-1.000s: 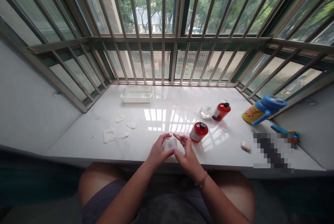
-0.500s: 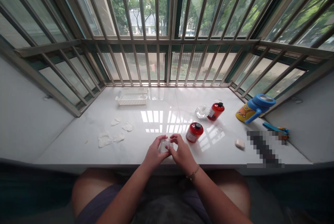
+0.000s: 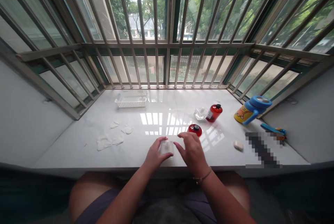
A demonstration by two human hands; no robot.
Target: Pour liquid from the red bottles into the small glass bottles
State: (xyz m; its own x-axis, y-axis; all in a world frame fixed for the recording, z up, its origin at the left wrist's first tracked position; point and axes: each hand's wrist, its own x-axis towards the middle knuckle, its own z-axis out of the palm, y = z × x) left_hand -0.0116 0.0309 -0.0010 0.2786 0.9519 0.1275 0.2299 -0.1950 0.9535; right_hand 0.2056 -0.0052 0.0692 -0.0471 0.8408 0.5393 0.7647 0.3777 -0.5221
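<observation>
Left hand [image 3: 153, 155] holds a small clear container [image 3: 167, 148] at the counter's [image 3: 78, 149] near edge in the head view; just beside it, the right hand [image 3: 192, 151] has thumb and fingers parted, apparently empty. Beyond that hand stands a red bottle [image 3: 197, 131]. Steadying seems in hand; right-hand contact would call for gentleness.

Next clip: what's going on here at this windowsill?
A person sits at a white counter, cupping a small clear container in the left hand. The right hand is beside it, fingers parted and holding nothing visible, partly hiding the nearer red bottle. The other red bottle stands farther back, and crumpled white pieces lie to the left.
</observation>
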